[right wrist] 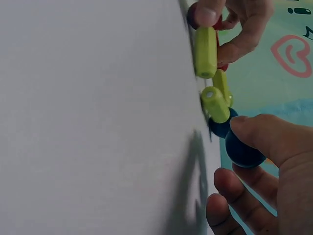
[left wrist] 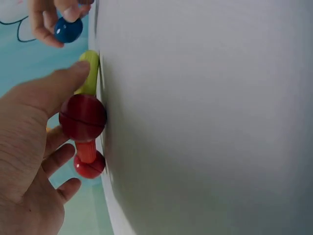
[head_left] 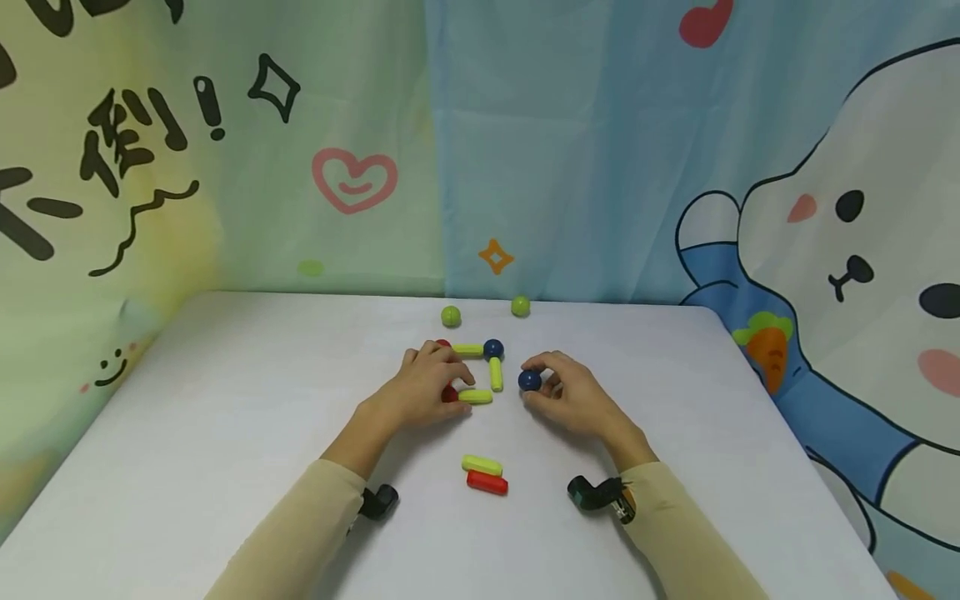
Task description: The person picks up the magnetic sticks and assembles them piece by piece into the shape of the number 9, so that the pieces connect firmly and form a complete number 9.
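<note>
My left hand (head_left: 427, 385) holds a red ball (left wrist: 82, 120), its thumb and fingers on either side. A yellow-green rod (head_left: 476, 397) sticks out rightward from that ball. Behind it, a red rod (left wrist: 86, 152) joins it to a second red ball (left wrist: 90, 165), partly covered by the hand in the head view. From there another yellow-green rod (head_left: 468, 350) reaches a dark blue ball (head_left: 493, 349), which has a third yellow-green rod (head_left: 496, 374) pointing toward me. My right hand (head_left: 576, 402) pinches a separate dark blue ball (head_left: 529, 381) between thumb and fingers, right of the joined pieces.
Two green balls (head_left: 451, 316) sit near the table's back edge. Closer to me, a loose yellow-green rod (head_left: 482, 465) lies beside a loose red rod (head_left: 487, 482). The white table (head_left: 262, 433) ends at a printed curtain (head_left: 555, 167).
</note>
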`<action>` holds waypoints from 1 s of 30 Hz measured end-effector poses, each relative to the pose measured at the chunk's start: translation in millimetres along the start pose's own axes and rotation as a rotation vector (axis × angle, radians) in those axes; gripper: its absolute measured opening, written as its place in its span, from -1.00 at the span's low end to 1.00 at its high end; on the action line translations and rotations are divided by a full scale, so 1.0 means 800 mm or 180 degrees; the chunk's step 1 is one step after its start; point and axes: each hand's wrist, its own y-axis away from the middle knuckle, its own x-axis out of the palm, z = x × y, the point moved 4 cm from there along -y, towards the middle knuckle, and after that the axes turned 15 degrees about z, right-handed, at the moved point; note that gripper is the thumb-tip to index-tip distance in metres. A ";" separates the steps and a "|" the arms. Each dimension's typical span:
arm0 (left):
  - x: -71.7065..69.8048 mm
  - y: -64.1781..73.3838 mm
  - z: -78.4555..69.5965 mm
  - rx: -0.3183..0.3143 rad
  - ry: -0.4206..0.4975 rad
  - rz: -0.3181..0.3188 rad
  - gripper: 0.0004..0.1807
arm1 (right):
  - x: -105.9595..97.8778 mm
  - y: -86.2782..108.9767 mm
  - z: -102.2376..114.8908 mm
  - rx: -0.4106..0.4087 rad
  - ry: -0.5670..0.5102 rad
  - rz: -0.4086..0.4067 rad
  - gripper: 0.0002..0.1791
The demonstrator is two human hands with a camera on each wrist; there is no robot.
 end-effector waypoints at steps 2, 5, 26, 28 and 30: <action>0.002 0.000 0.000 -0.0007 -0.0043 0.0029 -0.65 | 0.002 -0.003 0.004 0.0016 -0.0024 0.0022 -0.54; 0.005 -0.001 -0.003 0.0007 -0.0103 0.0084 -0.66 | 0.003 -0.006 0.010 0.0007 -0.0057 0.0039 -0.53; 0.009 -0.006 -0.006 0.0038 -0.0133 0.0043 -0.78 | 0.021 -0.009 0.017 -0.0201 -0.0141 0.0200 -0.60; 0.010 -0.006 -0.005 0.0033 -0.0118 0.0036 -0.77 | 0.023 -0.009 0.018 -0.0210 -0.0141 0.0214 -0.61; 0.010 -0.005 -0.004 0.0022 -0.0102 0.0028 -0.77 | 0.024 -0.010 0.018 -0.0211 -0.0137 0.0240 -0.61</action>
